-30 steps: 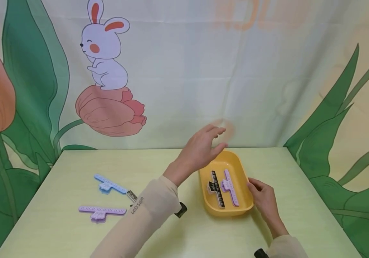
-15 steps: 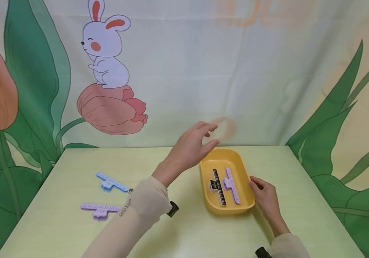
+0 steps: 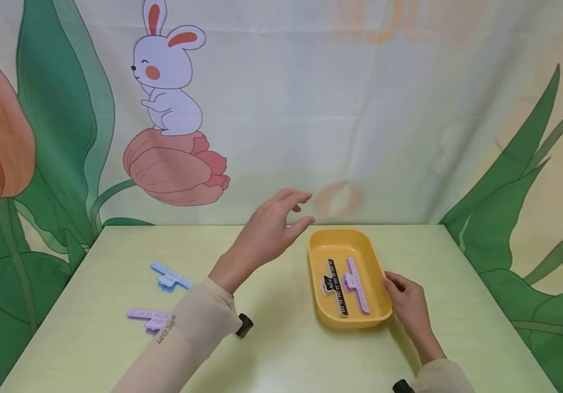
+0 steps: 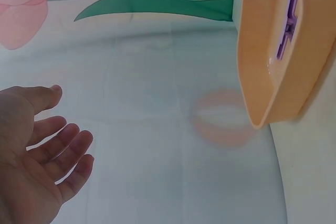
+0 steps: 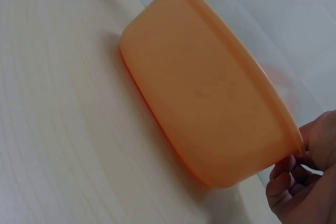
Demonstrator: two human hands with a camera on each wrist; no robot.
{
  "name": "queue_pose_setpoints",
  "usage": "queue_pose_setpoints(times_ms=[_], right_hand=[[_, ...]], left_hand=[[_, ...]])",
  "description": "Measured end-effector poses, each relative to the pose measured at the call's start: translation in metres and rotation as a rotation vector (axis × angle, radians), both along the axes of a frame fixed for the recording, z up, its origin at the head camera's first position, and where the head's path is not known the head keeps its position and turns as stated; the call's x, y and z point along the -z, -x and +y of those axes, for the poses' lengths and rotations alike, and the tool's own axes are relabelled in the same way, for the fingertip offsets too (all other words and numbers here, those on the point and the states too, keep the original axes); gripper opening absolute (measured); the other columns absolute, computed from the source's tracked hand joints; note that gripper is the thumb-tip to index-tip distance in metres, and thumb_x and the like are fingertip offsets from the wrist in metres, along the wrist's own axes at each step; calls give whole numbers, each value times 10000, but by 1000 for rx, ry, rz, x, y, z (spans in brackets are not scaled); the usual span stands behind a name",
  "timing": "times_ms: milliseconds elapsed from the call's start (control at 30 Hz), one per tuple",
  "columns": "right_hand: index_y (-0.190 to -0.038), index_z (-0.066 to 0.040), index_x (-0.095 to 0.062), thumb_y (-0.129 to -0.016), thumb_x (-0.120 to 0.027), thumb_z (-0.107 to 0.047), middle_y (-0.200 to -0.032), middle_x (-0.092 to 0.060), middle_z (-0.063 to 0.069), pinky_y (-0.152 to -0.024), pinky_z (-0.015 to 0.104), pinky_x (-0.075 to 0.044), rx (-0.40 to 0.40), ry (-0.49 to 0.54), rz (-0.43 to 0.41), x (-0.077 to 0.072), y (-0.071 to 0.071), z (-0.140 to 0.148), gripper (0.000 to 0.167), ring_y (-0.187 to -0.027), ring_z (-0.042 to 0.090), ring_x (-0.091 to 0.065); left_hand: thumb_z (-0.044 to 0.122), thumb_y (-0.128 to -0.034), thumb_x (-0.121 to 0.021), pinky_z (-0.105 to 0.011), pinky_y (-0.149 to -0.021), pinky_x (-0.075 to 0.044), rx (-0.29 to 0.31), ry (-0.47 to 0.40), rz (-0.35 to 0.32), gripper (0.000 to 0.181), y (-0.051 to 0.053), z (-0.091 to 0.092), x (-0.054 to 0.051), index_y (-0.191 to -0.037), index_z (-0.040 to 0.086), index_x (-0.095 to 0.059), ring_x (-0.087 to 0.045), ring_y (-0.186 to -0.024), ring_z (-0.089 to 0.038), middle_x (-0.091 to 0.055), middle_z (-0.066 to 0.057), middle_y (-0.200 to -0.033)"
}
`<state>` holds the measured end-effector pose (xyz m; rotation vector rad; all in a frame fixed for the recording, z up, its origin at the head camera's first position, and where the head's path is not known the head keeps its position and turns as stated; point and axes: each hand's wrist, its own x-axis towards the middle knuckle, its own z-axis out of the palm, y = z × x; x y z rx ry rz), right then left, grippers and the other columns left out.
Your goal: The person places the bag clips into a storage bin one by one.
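Note:
My left hand [image 3: 264, 232] hangs in the air left of the yellow tray [image 3: 314, 295], its fingers loosely bent and nothing in them. The left wrist view shows the same bare palm [image 4: 26, 156]. My right hand [image 3: 411, 308] pinches the tray's right rim; in the right wrist view its thumb and curled fingers [image 5: 294, 182] are at the rim. Inside the tray lie a black clip with a ruler-like bar [image 3: 338, 292] and a purple one [image 3: 359, 289], side by side. A blue clip [image 3: 168, 278] and another purple clip [image 3: 148, 316] lie on the table, both partly behind my left sleeve.
The pale table [image 3: 281, 349] ends at a printed cloth backdrop [image 3: 281, 109] with a rabbit, flowers and leaves. My left forearm [image 3: 178, 333] crosses the table's left half. The tray stands right of the middle.
My left hand has moved left, away from above the tray. Its sleeve now hides the dark clip seen earlier by the blue one. My right hand has stayed on the rim.

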<state>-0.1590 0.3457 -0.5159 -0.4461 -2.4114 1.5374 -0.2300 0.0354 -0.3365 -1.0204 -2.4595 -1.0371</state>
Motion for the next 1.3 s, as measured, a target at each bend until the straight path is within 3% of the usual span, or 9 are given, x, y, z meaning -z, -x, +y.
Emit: queue_pose_setpoints(times_ms=[567, 833, 1300], right_hand=[[-1351, 85, -625, -1063, -591, -169, -1290, -650, 278, -758, 134, -526, 4, -4, 2, 0, 0, -1, 386, -1048, 247, -634], [-1359, 86, -618, -1063, -593, -171, -1307, -643, 277, -783, 151, -536, -1, -1, -1, 0, 0, -1, 393, -1082, 274, -630], [-1358, 70, -627, -1060, -600, -188, -1318, -644, 264, -765, 118, -512, 11, -4, -16, -1, -1, -2, 395, -1074, 247, -629]], left_hand=[[226, -982, -737, -397, -922, -547, -32, -54, -15, 444, -5, -41, 10, -1389, 76, -640, -640, -1117, -184, -637, -35, -1331], [180, -969, -750, -412, -897, -551, -40, -75, 14, 448, -9, -59, 16, -1385, 55, -637, -650, -1105, -199, -653, -64, -1297], [155, -968, -747, -407, -818, -550, -120, -58, -12, 461, -15, -95, 34, -1402, 64, -624, -642, -1117, -209, -651, -53, -1282]])
